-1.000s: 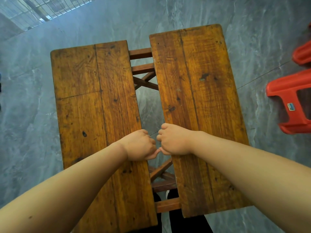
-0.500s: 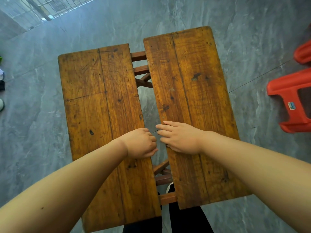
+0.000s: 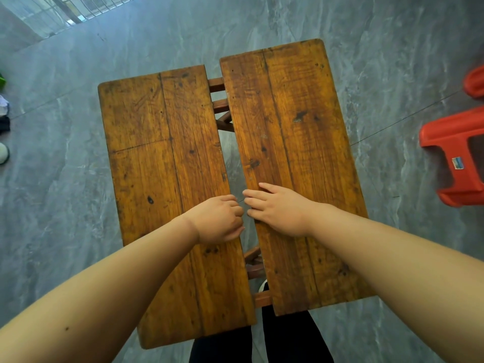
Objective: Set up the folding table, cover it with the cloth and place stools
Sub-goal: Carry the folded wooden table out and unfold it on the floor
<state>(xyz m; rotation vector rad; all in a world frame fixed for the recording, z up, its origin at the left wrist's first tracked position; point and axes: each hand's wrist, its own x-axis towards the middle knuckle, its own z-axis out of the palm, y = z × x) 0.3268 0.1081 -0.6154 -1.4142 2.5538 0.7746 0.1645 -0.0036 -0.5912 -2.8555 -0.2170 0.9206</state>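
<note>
Pressing flat, open right hand (image 3: 281, 212) meets left hand (image 3: 218, 221), fingers curled over folding table (image 3: 162, 153) edge.

Both forearms reach forward, the left hand (image 3: 218, 222) curled, seemingly into a loose fist, the right hand (image 3: 277, 213) flat with fingers (image 3: 255, 195) extended, knuckles nearly meeting.
</note>
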